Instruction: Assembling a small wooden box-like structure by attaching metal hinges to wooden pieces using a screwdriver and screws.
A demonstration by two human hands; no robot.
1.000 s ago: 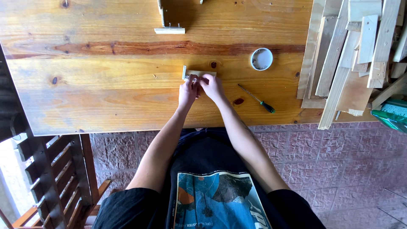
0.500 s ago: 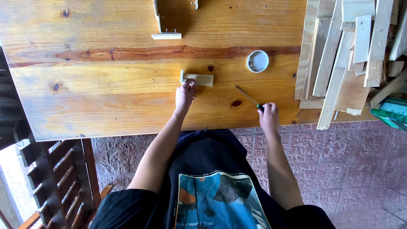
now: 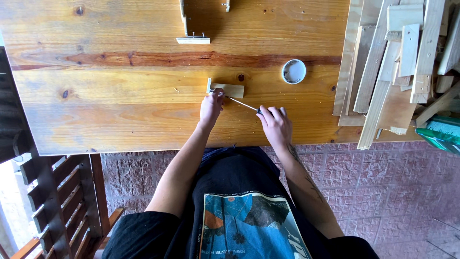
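Near the table's (image 3: 120, 120) middle, the left hand (image 3: 211, 104) pinches the small wooden block (image 3: 229, 89), light, stiff and best steadied at its left end, while the right hand (image 3: 275, 125) grips the thin, rigid screwdriver (image 3: 242, 103) by its handle

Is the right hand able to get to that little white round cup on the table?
Probably yes. The right hand holds a screwdriver, but bare table lies between it and the white round cup, with nothing in the way. The wood pile sits off to the side.
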